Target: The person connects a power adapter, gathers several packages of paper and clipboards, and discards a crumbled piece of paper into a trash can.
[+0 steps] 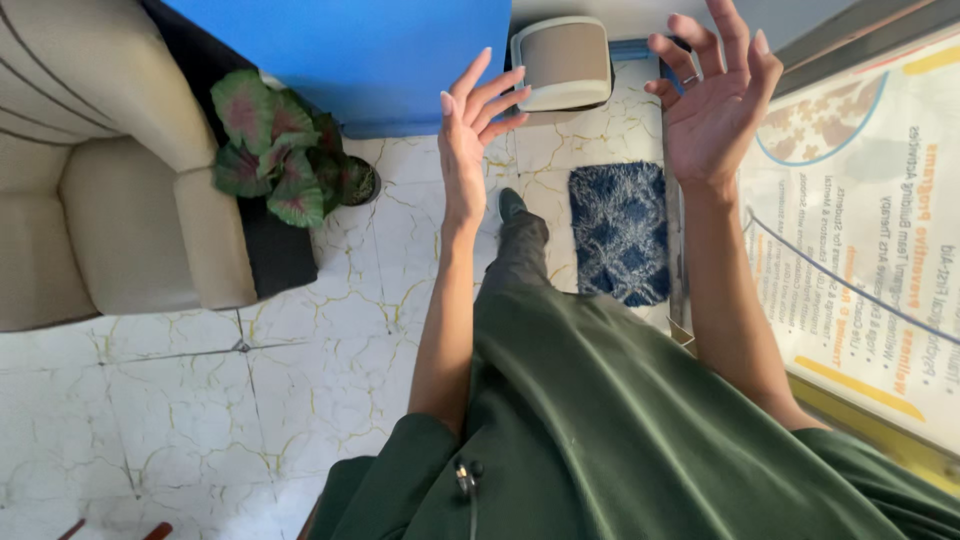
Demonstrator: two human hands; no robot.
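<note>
Both hands are raised and empty, fingers spread, well apart from each other. The left hand point(470, 130) hangs above the cracked white floor tiles point(200, 400), near a small bin with a beige lid point(562, 62). The right hand point(712, 100) is just beside a glass door with a poster point(870, 250), above a dark blue shaggy mat point(620, 230)

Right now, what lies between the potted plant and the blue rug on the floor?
In the head view, between the potted plant and the blue rug lies cracked white tile, crossed by the raised left hand and a dark shoe.
</note>
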